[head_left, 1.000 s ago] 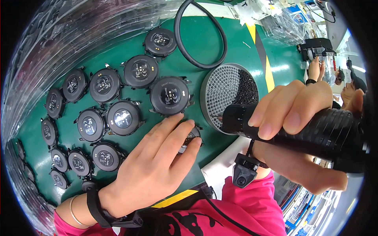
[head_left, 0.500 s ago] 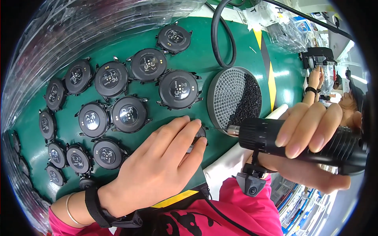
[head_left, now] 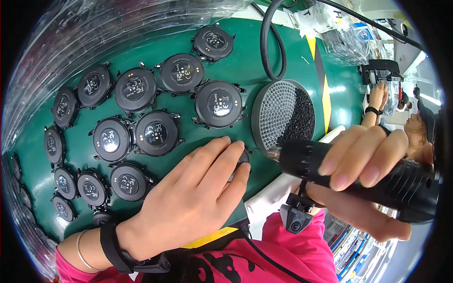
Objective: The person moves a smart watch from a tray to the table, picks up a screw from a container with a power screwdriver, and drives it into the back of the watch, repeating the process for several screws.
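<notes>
On the green worktop (head_left: pixel 283 52), watch backs lie face down.
Left hand (head_left: pixel 188 203) flattens, fingers spread, steadying a watch case (head_left: pixel 243 158); right hand (head_left: pixel 368 184) closes around the black electric screwdriver (head_left: pixel 349 177), tip beside it.

Your left hand (head_left: pixel 188 207) lies palm down, its back toward the camera, fingers (head_left: pixel 214 155) stretched together and pointing toward 1 o'clock, fingertips pressed down. Its wrist, banded in black with a thin bangle behind, runs off toward 8 o'clock into a pink sleeve. Your right hand (head_left: pixel 373 184) sits at 3 o'clock, curled tight in a closed grip, four fingers wrapped over the top with nails facing you, thumb underneath. Its forearm leaves toward 5 o'clock.
</notes>
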Demonstrator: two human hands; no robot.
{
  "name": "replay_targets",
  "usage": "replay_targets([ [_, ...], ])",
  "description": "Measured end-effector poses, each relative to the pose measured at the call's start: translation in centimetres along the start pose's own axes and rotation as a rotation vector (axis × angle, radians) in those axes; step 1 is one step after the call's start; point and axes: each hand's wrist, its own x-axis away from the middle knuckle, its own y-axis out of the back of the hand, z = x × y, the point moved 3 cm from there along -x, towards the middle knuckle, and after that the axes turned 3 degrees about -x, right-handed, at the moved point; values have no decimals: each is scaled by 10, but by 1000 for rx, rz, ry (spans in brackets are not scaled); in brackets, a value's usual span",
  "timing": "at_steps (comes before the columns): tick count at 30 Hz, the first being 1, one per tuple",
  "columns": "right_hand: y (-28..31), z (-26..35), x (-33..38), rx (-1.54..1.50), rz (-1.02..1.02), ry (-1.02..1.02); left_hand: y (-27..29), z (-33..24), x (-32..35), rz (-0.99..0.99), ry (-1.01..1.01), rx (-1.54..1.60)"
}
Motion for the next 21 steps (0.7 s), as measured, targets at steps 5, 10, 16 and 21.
replay_targets([
  [5, 20, 6, 10, 31, -244, 170, 2, 0, -1, 24, -17, -33],
  [10, -2, -1, 7, 8, -185, 86, 0, 3, 1, 42, -46, -55],
  [16, -5, 3, 6, 87, -189, -3, 1, 3, 0, 46, -27, -28],
  [21, 2, 4, 3, 81, -148, 12, 0, 1, -3, 56, -29, -29],
])
